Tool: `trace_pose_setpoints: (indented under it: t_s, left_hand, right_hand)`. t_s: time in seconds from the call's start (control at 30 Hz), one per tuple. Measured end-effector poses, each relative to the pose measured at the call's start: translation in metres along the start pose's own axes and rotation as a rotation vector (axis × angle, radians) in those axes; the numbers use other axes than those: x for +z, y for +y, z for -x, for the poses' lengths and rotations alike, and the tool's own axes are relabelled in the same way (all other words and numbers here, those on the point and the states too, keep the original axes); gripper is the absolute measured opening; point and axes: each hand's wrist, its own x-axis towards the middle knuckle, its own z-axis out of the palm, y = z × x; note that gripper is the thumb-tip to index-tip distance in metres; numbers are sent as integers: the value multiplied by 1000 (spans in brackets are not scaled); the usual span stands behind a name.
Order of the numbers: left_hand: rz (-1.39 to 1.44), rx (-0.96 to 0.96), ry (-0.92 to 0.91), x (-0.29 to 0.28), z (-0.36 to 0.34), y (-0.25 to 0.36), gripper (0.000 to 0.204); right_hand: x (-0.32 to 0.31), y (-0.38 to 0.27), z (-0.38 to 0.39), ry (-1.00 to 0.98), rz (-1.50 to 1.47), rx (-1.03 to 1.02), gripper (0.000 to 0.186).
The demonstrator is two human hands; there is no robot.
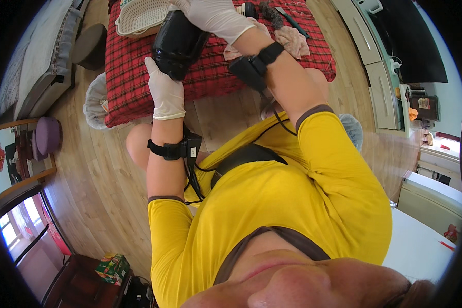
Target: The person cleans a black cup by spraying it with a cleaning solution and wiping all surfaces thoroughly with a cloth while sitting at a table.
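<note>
A glossy black bottle-like container (174,41) is held tilted over the bed-like surface with a red plaid cover (126,92). My left hand (164,87), in a white glove, grips its lower end, the fingers partly hidden behind it. My right hand (218,18), also gloved, is closed on its upper end, with fingertips at the top edge of the view. A cream woven basket (136,20) stands just left of the container. Right of it lie pink cloths (292,42), a grey fuzzy item (269,15), a dark green tool (295,25) and a small dark round item (249,10).
A white-lined bin (95,102) stands by the cover's left end. A dark round stool (90,46) and a purple stool (47,135) are at the left. Cabinets (380,92) with a black screen line the right. A green box (112,268) sits at lower left.
</note>
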Motion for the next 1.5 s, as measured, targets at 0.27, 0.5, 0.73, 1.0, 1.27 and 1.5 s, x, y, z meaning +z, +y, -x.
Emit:
trace_pose_setpoints:
  t_s: [0.27,0.5,0.73,1.0,1.27,1.5]
  left_hand:
    - [-185,-94,100,37,27,48,59]
    - [743,-276,43,56,22,70,53]
    - [1134,-443,-149,27,17,48,41]
    - [929,-418,24,50,28,60,38]
    - [1123,-433,-129,45,24,56,38]
    - [1020,-418,48,54,22,63,39]
  right_hand:
    - [-2,-46,39,-210,25,-154,48]
    - [-22,-80,63,-234,18,-245,56]
    - [-22,-54,44,-7,-79,122,67]
    - [18,-21,41,195,-691,679,59]
    - [68,-20,65,158,-1840,734,53]
    - [16,-40,78,47,-1658,966,51]
